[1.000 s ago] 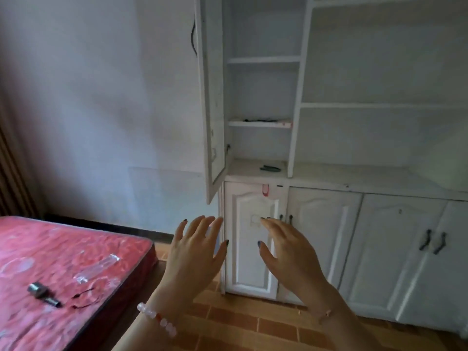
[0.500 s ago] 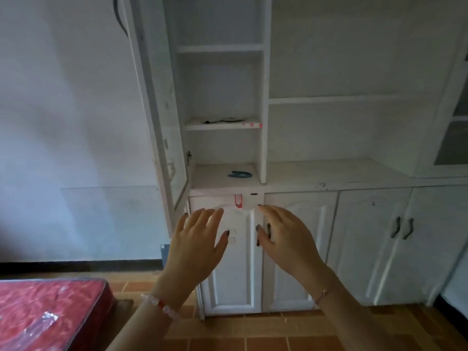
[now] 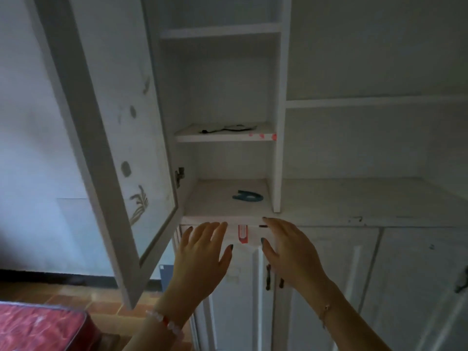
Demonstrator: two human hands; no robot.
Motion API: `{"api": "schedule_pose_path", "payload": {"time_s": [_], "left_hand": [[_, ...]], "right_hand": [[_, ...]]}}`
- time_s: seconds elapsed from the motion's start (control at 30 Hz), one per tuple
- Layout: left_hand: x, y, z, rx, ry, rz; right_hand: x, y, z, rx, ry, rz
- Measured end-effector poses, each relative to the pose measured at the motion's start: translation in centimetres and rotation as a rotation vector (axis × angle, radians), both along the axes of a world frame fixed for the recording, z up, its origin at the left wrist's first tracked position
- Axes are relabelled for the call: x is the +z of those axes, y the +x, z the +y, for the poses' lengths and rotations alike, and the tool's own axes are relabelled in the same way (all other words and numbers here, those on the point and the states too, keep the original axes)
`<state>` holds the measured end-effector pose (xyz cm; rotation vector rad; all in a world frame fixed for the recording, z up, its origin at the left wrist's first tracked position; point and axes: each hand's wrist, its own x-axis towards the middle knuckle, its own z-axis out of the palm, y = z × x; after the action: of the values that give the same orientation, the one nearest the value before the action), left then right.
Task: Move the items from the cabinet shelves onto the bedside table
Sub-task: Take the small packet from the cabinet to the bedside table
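Observation:
A white cabinet [image 3: 278, 122] stands in front of me with its left glass door [image 3: 106, 138] swung open. On its lowest open shelf lies a small teal horseshoe-shaped item [image 3: 247, 196]. One shelf higher, a thin black cord [image 3: 228, 129] lies flat. My left hand [image 3: 202, 254] and my right hand [image 3: 288, 252] are both raised side by side just below the front edge of the lowest shelf, fingers straight and spread, holding nothing. Neither hand touches an item.
The open door hangs out to the left at head height, close to my left arm. White lower doors with dark handles [image 3: 268, 277] lie below the hands. A red mattress corner [image 3: 43, 328] shows at the bottom left over a tiled floor [image 3: 76, 297].
I have come closer to the cabinet and the view has swung right, so the mattress has slid almost out of sight. Both hands have risen toward the lowest shelf, still empty.

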<state>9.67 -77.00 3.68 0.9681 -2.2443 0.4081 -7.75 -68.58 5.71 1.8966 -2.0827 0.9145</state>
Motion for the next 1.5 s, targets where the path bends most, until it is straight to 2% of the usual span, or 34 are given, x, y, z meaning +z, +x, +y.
{"api": "schedule_pose_path", "payload": {"time_s": [0.2,0.5,0.8,0.93,1.13,1.5], "left_hand": [[1.7,-5.5,-7.9,0.025,-0.055,0.033],[4.6,-8.4,-17.2,0.109,-0.086,0.088],[6.3,-9.6,-24.4,0.007,-0.061,0.135],[6.8,-9.4,-26.2,-0.015,-0.058,0.135],[6.6,-8.8,-27.8,-0.007,-0.033,0.127],[6.1,-9.4,-27.5,-0.032,0.065,0.156]], "right_hand": [[0.8,-6.2,-8.9,0.016,-0.082,0.045],[4.6,-9.3,-19.0,0.099,-0.206,0.11],[13.6,-9.6,-27.2,0.116,-0.389,0.08],[17.3,-11.2,-31.5,0.041,-0.256,0.083],[18.1,-13.2,-35.6,0.005,0.143,0.063],[16.7,-14.2,-37.3,0.024,0.357,0.114]]}}
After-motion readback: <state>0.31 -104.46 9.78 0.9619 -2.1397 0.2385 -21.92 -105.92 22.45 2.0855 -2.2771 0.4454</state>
